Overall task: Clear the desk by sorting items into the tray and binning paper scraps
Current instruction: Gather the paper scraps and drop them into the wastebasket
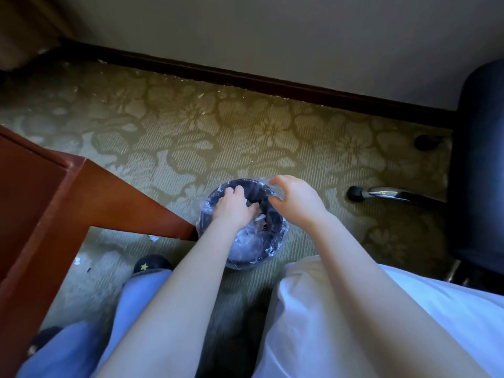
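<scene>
Two bare forearms reach forward and down from the bottom of the view, flanked by light blue trouser legs (pixel 136 301) on the left and a loose white cotton garment (pixel 300 309) on the right. Both arms are extended almost straight toward a small round dark waste bin lined with a clear plastic bag (pixel 281 236), which stands on the olive-green flower-patterned carpet (pixel 245 137) just beside the corner of a reddish-brown wooden desk (pixel 54 200).

The left hand (pixel 234 205) is over the bin's mouth, back upward, wrist bent down, its fingers curved into the opening. White crumpled paper scraps (pixel 260 218) lie right at its fingertips inside the liner; whether the fingers pinch them or merely touch them cannot be told. The right hand (pixel 296 199) hovers over the bin's right rim, palm turned toward the left hand, thumb and fingers loosely curved and spread apart, gripping nothing.

Under the desk, two small white paper bits (pixel 153 238) lie on the carpet, near a dark slipper with a yellow star (pixel 152 266) at the end of the left leg. At the right stands a dark blue upholstered office chair (pixel 480 159), one chrome leg with a black caster (pixel 381 191) pointing toward the bin. A dark wooden baseboard (pixel 245 76) runs along the beige wall (pixel 272 31) beyond.
</scene>
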`<move>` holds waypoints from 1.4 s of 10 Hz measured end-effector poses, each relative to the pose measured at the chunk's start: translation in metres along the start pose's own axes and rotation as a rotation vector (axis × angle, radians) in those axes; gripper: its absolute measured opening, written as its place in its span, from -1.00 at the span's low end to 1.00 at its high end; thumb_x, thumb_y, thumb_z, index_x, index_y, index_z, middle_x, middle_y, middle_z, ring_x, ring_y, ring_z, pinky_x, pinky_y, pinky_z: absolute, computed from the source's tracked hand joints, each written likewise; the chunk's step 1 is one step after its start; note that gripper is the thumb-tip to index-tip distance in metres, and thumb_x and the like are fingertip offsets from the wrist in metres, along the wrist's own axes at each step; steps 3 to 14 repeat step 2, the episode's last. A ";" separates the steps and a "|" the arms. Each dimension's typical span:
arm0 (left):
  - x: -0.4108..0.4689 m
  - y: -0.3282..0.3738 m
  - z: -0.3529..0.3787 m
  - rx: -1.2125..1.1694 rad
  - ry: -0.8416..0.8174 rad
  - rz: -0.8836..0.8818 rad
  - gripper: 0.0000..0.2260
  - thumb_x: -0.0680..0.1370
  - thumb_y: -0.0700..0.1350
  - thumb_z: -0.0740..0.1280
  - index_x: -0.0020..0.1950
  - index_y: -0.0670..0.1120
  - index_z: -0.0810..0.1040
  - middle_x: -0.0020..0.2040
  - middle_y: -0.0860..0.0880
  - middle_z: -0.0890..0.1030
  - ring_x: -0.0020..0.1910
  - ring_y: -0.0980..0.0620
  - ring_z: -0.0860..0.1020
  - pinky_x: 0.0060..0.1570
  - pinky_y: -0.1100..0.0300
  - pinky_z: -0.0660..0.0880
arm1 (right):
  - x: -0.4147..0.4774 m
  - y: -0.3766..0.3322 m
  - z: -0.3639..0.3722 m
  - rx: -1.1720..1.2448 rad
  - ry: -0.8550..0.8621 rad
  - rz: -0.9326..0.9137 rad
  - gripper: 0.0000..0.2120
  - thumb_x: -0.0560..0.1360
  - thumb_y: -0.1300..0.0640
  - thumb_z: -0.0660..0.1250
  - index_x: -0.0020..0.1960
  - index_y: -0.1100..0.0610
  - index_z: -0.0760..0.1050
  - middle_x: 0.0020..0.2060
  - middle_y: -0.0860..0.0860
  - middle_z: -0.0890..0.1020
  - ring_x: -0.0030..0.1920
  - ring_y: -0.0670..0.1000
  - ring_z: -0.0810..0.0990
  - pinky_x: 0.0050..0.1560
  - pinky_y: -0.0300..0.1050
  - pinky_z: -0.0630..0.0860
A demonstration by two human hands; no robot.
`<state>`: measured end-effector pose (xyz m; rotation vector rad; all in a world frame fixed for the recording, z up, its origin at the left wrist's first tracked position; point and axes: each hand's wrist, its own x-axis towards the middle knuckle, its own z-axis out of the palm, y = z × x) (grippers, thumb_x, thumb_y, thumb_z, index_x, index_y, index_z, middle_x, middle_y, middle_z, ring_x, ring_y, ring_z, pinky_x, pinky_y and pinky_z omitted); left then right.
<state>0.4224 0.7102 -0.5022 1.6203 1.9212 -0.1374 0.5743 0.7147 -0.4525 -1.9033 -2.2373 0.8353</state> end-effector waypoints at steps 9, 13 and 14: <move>-0.001 -0.011 -0.003 -0.005 -0.031 0.037 -0.59 0.57 0.08 0.18 0.33 -0.12 0.32 0.29 -0.13 0.41 0.21 -0.17 0.44 0.10 -0.09 0.47 | -0.002 -0.002 -0.003 0.018 -0.013 -0.008 -0.64 0.54 0.08 0.21 0.32 0.09 0.38 0.25 0.02 0.50 0.24 0.10 0.44 0.10 0.00 0.49; -0.001 -0.011 -0.003 -0.005 -0.031 0.037 -0.59 0.57 0.08 0.18 0.33 -0.12 0.32 0.29 -0.13 0.41 0.21 -0.17 0.44 0.10 -0.09 0.47 | -0.002 -0.002 -0.003 0.018 -0.013 -0.008 -0.64 0.54 0.08 0.21 0.32 0.09 0.38 0.25 0.02 0.50 0.24 0.10 0.44 0.10 0.00 0.49; -0.001 -0.011 -0.003 -0.005 -0.031 0.037 -0.59 0.57 0.08 0.18 0.33 -0.12 0.32 0.29 -0.13 0.41 0.21 -0.17 0.44 0.10 -0.09 0.47 | -0.002 -0.002 -0.003 0.018 -0.013 -0.008 -0.64 0.54 0.08 0.21 0.32 0.09 0.38 0.25 0.02 0.50 0.24 0.10 0.44 0.10 0.00 0.49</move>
